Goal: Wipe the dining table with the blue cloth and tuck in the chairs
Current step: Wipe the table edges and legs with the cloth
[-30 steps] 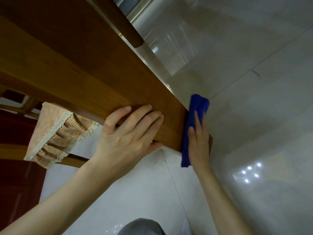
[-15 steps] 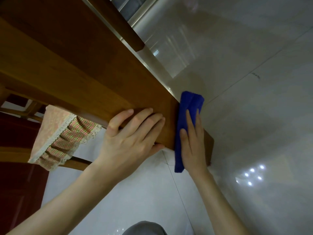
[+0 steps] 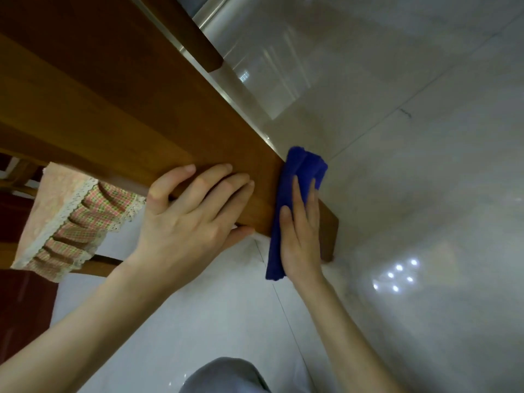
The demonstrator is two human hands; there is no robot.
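At the bottom centre sat a grey-clothed knee (image 3: 226,375). Above it, the left hand (image 3: 192,219) lay with straight fingers flat on the brown wooden dining table (image 3: 127,114), thumb along its edge. Just to its right, the right hand (image 3: 300,236) pressed flat, fingers straight, on the folded blue cloth (image 3: 295,177), which draped over the table's near corner. At mid left, a pink chair cushion with checked frill (image 3: 71,217) showed beneath the tabletop, above glossy white floor tiles (image 3: 425,194).
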